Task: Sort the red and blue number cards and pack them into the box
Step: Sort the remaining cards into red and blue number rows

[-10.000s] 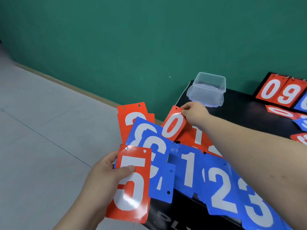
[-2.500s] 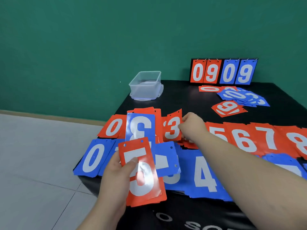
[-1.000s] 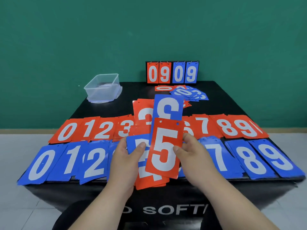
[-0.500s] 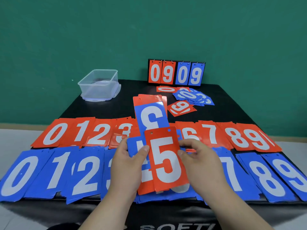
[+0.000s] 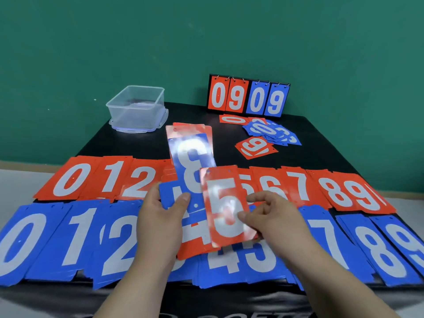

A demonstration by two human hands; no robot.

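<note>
My left hand [image 5: 160, 222] holds a fanned stack of red and blue number cards [image 5: 191, 161], with a blue card on top of it. My right hand [image 5: 271, 218] pinches a red 5 card [image 5: 226, 203] by its right edge, just right of the stack. On the black table [image 5: 321, 152] lies a row of red cards [image 5: 71, 180] numbered 0 to 9. A row of blue cards [image 5: 75, 237] lies in front of it. The clear plastic box [image 5: 137, 106] stands at the far left corner with no cards in it.
A flip scoreboard [image 5: 249, 97] reading 0909 stands at the table's far edge. In front of it lie a loose pile of blue cards [image 5: 270, 133] and a small red pile [image 5: 255, 146]. The green wall rises behind.
The red 5 card has slid right off the held stack into my right hand. The view has dipped closer to the table.
</note>
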